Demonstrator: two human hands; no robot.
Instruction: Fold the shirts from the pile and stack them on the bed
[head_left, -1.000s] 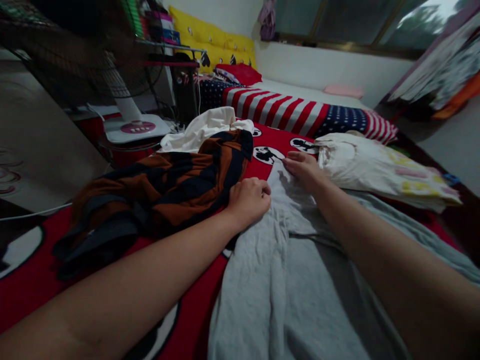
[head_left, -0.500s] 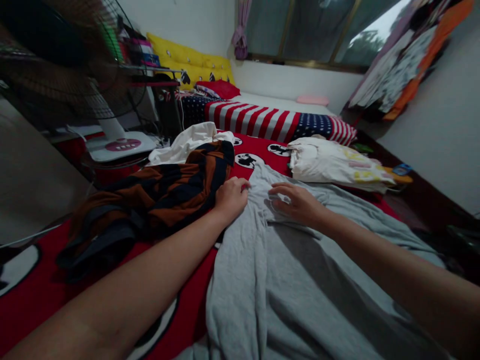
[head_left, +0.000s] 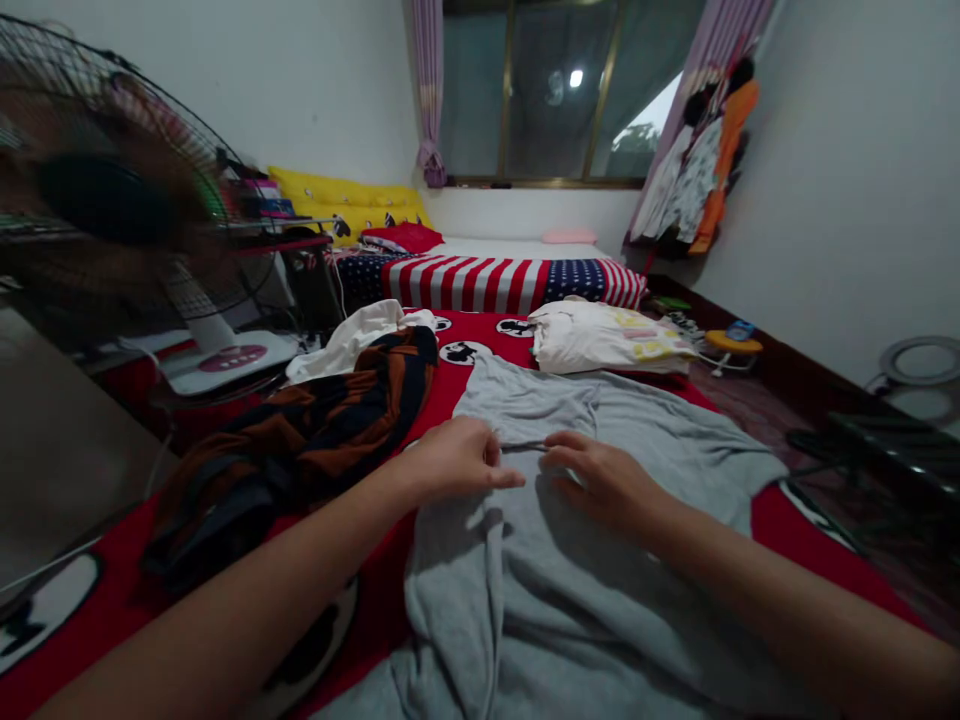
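Observation:
A light grey shirt lies spread and wrinkled in front of me, with one sleeve reaching right. My left hand is over its upper part, fingers curled at a raised fold of the cloth and thumb stretched out. Just to the right, my right hand has its bent fingertips on the same fold, which runs between the two hands. The fingertips are partly hidden. Left of the shirt is a crumpled brown and navy striped garment, and a white cloth lies behind it.
Everything rests on a red blanket with round panda-like prints. White folded clothes are stacked at its far right. A running fan stands left. Beyond lies a bed with a flag-patterned cover. A small orange stool stands right.
My view has tilted up and turned right. My hands have come nearer along the shirt and closer together, and the right fingers have closed in on a fold of it.

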